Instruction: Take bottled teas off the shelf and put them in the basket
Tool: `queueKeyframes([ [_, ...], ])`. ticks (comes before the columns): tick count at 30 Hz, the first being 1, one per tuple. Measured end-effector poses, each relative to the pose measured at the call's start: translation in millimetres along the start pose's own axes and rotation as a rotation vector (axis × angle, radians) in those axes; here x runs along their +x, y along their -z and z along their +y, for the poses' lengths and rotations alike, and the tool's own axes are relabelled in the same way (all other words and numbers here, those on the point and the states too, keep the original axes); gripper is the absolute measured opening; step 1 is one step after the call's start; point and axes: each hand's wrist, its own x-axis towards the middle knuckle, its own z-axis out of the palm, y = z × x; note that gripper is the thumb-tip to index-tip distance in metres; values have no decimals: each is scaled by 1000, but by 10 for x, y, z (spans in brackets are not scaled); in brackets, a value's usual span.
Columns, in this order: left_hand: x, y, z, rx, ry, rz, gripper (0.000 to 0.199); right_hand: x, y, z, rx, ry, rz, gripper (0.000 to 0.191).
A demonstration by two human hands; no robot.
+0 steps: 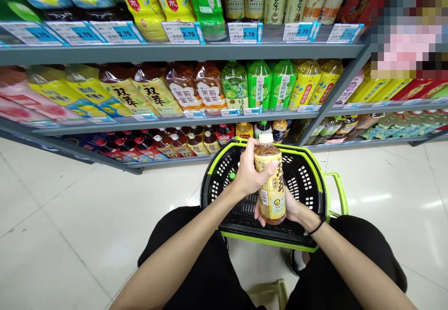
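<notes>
A bottle of tea (272,179) with a yellow label and white cap stands nearly upright between my hands, above a black shopping basket (245,235) with lime-green trim. My left hand (254,172) wraps round its upper part, thumb across the label. Lower down, my right hand (289,205) grips the bottle near its base from behind, some fingers showing on the left side. Inside the basket, a green cap (232,176) shows beside my left wrist; the rest of that item is mostly hidden by my hand and arm.
Drink shelves (182,53) run across in front, with price tags (245,33) on the upper edge. Several bottles (196,144) fill the bottom level behind the basket. A small stool (271,293) is below, between my legs. Pale floor tiles (52,217) lie around.
</notes>
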Motion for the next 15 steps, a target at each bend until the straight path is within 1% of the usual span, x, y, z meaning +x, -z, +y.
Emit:
queueKeyframes([
  [3,11,12,20,14,2,0,45,9,-5,1,16,0,-7,72],
  [5,36,34,30,60,36,16,46,8,-19,-43,38,17,18,68],
  [6,58,50,30,81,66,45,45,2,-31,-85,49,35,36,70],
  [8,123,95,15,82,138,152,46,-27,-69,-206,56,78,69,80],
  [10,206,153,-18,12,228,279,49,-72,-118,-345,39,125,85,95],
  [11,249,184,-37,-34,276,337,52,-96,-143,-406,29,152,92,99],
  [13,320,240,-68,-119,372,417,55,-136,-187,-488,26,206,118,100],
  [15,359,278,-82,-176,449,456,54,-156,-219,-509,39,248,158,96],
])
